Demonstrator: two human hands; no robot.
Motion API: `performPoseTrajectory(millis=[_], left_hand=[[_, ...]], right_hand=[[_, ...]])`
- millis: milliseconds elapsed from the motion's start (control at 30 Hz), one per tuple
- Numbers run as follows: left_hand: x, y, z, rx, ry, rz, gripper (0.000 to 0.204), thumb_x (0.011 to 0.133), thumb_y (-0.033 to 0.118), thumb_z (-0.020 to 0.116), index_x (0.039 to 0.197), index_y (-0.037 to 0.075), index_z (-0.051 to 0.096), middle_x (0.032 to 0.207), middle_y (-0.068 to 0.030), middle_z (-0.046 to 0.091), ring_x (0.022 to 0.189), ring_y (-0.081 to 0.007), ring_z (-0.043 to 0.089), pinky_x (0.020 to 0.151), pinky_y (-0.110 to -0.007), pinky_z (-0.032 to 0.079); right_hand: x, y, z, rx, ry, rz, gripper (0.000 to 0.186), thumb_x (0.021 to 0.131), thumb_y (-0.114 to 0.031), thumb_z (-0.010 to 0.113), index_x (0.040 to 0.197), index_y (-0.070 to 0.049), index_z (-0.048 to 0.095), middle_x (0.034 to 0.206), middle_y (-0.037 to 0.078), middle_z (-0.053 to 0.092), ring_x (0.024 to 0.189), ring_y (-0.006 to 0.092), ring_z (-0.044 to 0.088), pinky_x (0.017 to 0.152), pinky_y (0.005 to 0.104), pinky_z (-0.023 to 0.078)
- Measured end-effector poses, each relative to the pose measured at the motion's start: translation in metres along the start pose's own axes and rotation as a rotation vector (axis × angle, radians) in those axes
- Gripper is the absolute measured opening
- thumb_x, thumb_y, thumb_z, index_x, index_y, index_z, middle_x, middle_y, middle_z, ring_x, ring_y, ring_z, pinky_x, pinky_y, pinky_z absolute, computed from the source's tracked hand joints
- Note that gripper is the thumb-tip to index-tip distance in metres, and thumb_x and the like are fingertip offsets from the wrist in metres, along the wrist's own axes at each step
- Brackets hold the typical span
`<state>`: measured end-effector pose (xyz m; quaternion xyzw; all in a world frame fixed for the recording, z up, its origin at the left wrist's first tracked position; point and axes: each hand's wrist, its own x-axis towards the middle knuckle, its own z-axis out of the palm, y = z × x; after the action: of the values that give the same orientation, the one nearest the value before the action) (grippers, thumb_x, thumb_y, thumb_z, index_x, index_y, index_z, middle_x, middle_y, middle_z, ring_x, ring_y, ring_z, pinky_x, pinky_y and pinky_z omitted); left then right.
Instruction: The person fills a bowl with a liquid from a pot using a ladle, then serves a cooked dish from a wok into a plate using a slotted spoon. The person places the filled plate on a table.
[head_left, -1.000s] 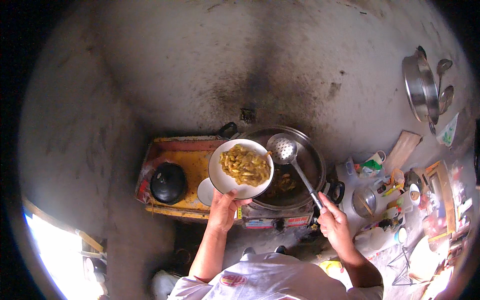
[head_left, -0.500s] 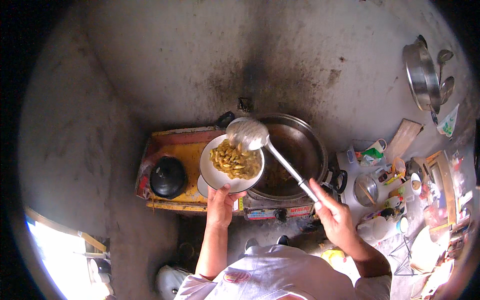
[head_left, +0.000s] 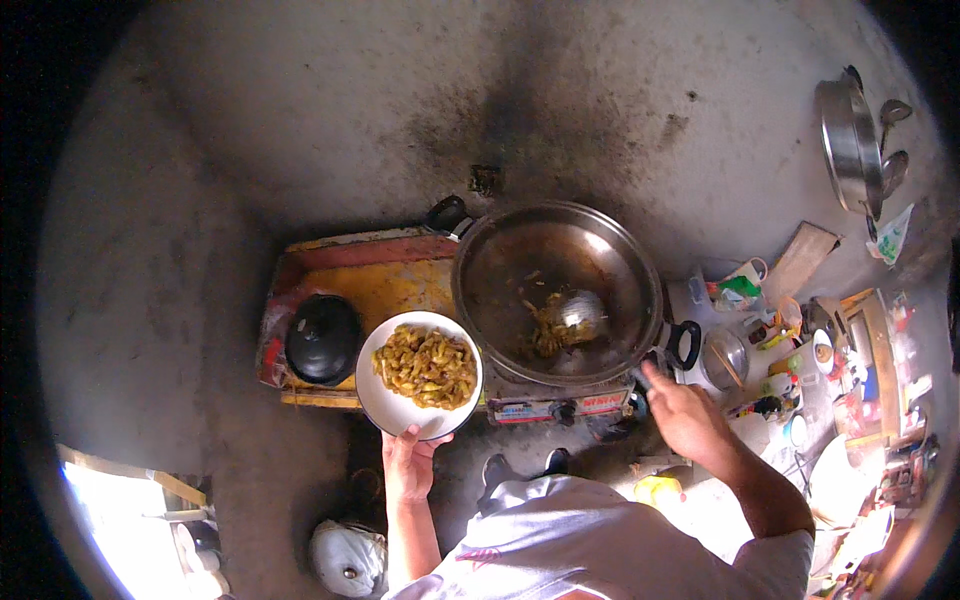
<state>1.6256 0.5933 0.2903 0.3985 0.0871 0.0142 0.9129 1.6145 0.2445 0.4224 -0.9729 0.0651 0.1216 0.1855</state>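
White round plate (head_left: 420,372) heaped with glossy yellow-brown food sits on the left hand (head_left: 410,462), fingers curled under its near rim, beside the dark metal wok (head_left: 556,290). The right hand (head_left: 686,418) grips the ladle (head_left: 580,312), which has dropped from over the plate into the wok.

1. A plain home kitchen, with cooking done low against a soot-stained wall (head_left: 520,110).
2. A wok (head_left: 556,290) sits on a two-burner gas stove (head_left: 370,290).
3. Left of the wok, a black pot lid (head_left: 322,340).
4. Right of the wok, cups, jars and seasoning containers (head_left: 770,340) crowd together.
5. Above those, a steel pot (head_left: 848,145) hangs.
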Motion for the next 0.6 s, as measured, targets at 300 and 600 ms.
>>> performPoseTrajectory(millis=[300,600], left_hand=[[-0.01,-0.003,-0.027,-0.038,0.047,-0.041,0.06,0.083,0.015,0.068,0.134,0.005,0.039,0.122,-0.0125,0.057,0.103,-0.0273,0.063,0.075,-0.041,0.059],[-0.009,-0.007,-0.046,-0.069,0.038,-0.099,0.062,0.083,0.014,0.068,0.136,0.008,0.037,0.127,-0.0113,0.054,0.109,-0.0291,0.06,0.082,-0.046,0.056]], right_hand=[[0.01,-0.019,-0.012,-0.152,0.103,0.042,0.043,0.092,-0.019,0.05,0.134,-0.013,0.049,0.073,0.023,0.063,0.067,0.0416,0.063,0.066,0.0506,0.05],[0.024,-0.034,0.004,0.036,0.17,-0.034,0.041,0.092,-0.019,0.052,0.132,-0.011,0.051,0.075,0.025,0.062,0.069,0.0418,0.063,0.065,0.0511,0.049]])
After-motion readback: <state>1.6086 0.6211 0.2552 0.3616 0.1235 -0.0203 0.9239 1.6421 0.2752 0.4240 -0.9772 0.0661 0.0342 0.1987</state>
